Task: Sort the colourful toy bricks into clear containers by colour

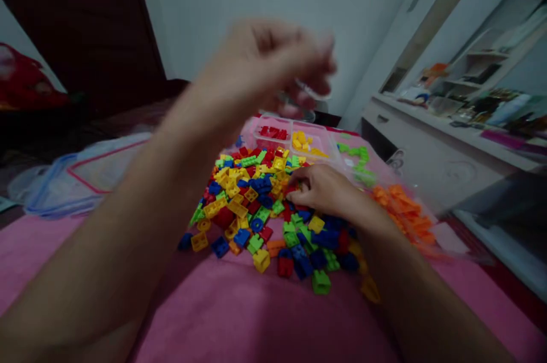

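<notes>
A heap of red, yellow, green, blue and orange toy building bricks (252, 203) lies on the pink cloth (231, 311). My right hand (325, 189) reaches into the far right part of this heap. Its thumb and fingers are curled together among the bricks, and what they grip cannot be made out. High above the far side of the heap, my left hand (286, 64) hangs in the air, bent at the wrist and smeared by motion. Its fingers look partly curled; whether anything is in them is unclear.
Behind the heap stands a clear divided tray (329, 138), with red bricks and yellow bricks in separate compartments. Green bricks (359, 158) and orange bricks (404, 212) lie to the right in clear plastic. Clear lids (68, 180) rest at left. A cluttered dresser (453, 141) stands at right.
</notes>
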